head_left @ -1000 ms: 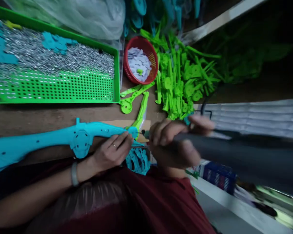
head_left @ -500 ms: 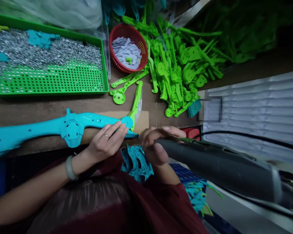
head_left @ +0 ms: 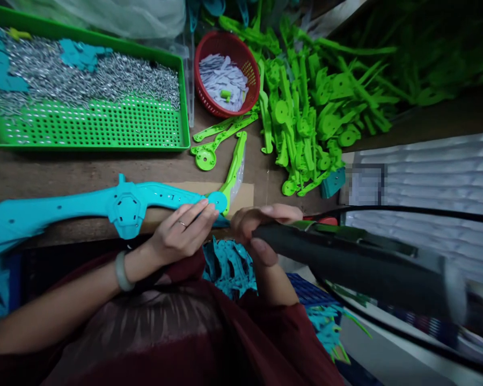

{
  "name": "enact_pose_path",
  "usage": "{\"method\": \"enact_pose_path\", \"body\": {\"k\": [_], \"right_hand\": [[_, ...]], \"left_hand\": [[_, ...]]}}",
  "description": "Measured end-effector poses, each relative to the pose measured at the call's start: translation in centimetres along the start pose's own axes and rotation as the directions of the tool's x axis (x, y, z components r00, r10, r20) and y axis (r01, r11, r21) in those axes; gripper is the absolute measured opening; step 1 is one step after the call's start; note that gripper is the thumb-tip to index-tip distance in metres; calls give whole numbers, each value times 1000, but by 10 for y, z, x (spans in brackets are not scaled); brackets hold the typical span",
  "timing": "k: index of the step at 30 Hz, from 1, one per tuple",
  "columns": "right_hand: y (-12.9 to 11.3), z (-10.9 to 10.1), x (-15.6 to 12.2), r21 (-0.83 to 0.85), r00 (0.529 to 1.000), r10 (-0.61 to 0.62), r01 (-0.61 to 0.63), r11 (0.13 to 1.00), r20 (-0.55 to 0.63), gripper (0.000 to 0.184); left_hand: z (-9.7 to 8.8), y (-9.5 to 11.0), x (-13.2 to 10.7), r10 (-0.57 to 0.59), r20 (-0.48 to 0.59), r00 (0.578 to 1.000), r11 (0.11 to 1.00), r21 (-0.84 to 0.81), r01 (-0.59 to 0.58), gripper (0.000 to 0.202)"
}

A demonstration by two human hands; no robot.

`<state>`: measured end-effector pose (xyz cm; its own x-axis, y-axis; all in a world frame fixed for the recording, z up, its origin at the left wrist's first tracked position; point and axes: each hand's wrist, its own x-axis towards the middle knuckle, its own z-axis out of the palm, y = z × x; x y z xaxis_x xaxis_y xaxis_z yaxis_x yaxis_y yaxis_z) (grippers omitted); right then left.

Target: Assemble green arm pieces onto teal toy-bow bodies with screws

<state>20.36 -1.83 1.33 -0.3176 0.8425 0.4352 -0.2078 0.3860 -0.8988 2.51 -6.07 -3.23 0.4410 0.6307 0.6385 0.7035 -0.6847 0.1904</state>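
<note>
A long turquoise plastic part [head_left: 84,208] lies along the table's near edge, with a hexagonal boss at its middle and a round disc at its right end. My left hand [head_left: 187,230] is closed on that right end, fingertips beside the disc. A lime green plastic arm [head_left: 234,169] reaches out from under the disc. In my right hand [head_left: 261,230], fingers curl round the front of a dark, cylindrical electric screwdriver [head_left: 354,262], held nearly level and pointing left at the part's end. Its tip is hidden by my fingers, so contact cannot be made out.
A green perforated tray [head_left: 104,126] of screws stands at the back left. Beside it sits a red basket [head_left: 207,99] of pale flat pieces. Lime green arms [head_left: 301,118] are heaped at the back right. Turquoise parts [head_left: 229,265] lie below the table edge. A black cable [head_left: 418,212] runs right.
The view has shifted slightly, so the tray, basket and turquoise part appear further right. Both hands keep their grips. The screwdriver's tip, glimpsed earlier by the part's end, is now covered by my fingers.
</note>
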Motion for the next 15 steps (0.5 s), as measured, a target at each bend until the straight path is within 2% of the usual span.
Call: {"method": "enact_pose_path", "body": {"k": [2,6,11,13,15], "right_hand": [[3,-1,10,55,990,-70,64,996,124,52],[8,-3,17,63,967,-63,49,997,245,41],[-1,-2,13,-9,963,-2,5,1000,269,16],[-10,-3,25,-58,957,36,-20,998,289,11],[-12,2,51,-162,964,160,-127,979,214,13]], "left_hand": [[1,1,-1,-13,-1,1000,999,-32,13,29],[2,1,-2,-18,-13,1000,999,-40,17,28],[1,3,-2,-25,-31,999,999,-23,24,23],[2,3,-3,-51,-27,998,998,-26,50,23],[3,3,-3,-62,-5,998,998,-28,62,24]]}}
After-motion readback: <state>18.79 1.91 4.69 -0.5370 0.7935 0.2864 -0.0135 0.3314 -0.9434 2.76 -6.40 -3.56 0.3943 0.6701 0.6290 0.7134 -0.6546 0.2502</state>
